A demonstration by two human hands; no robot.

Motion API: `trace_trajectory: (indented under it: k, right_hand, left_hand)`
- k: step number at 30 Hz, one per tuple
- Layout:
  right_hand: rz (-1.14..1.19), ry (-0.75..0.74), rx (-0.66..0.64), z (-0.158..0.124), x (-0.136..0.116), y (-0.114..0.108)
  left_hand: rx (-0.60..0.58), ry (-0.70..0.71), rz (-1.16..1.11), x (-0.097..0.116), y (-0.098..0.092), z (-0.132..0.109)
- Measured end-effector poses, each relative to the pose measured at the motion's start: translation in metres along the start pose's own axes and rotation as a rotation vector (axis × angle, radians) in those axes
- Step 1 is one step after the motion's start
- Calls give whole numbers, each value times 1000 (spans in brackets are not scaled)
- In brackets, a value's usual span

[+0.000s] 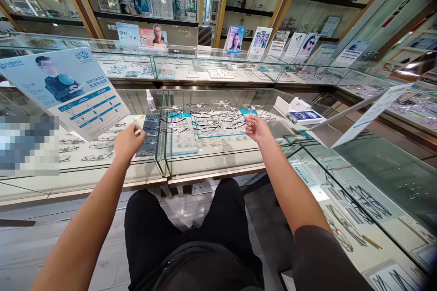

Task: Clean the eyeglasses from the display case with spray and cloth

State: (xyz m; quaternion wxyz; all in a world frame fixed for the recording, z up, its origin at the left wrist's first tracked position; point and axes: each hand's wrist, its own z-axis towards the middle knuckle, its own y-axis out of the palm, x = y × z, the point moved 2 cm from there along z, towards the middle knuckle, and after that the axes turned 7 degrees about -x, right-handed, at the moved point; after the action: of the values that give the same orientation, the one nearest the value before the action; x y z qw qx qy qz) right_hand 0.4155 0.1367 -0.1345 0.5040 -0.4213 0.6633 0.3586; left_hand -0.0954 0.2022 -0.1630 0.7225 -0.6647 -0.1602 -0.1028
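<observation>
I sit facing a glass display counter [211,163] filled with several pairs of glasses [211,120]. My left hand [128,142] reaches over the left case, fingers curled round a small pale object at its tip that I cannot make out. My right hand [256,127] stretches over the middle case, fingers bent in a pinch above the rows of dark frames. Whether it holds anything is hidden.
A tilted poster stand [68,91] sits on the left case, a small spray bottle [150,100] behind the glass corner, a white and blue box [300,112] to the right. A slanted sign [368,116] overhangs the right-hand counter [358,209]. Shelves with brochures line the back.
</observation>
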Motion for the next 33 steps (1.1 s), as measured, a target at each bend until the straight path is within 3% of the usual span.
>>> trace_trajectory:
  k: [5, 13, 19, 25, 33]
  right_hand:
    - [-498, -98, 160, 29, -20, 20]
    - [-1037, 52, 238, 78, -38, 47]
    - [-1165, 109, 241, 92, -35, 54]
    - [-1206, 159, 237, 86, -41, 56]
    - [-1201, 69, 107, 51, -96, 44]
  left_hand:
    - [-7, 0, 20, -1, 1, 1]
    - [10, 32, 21, -4, 5, 4]
    - [25, 46, 32, -2, 5, 3]
    - [8, 53, 61, -3, 7, 5]
    - [61, 61, -83, -7, 6, 2]
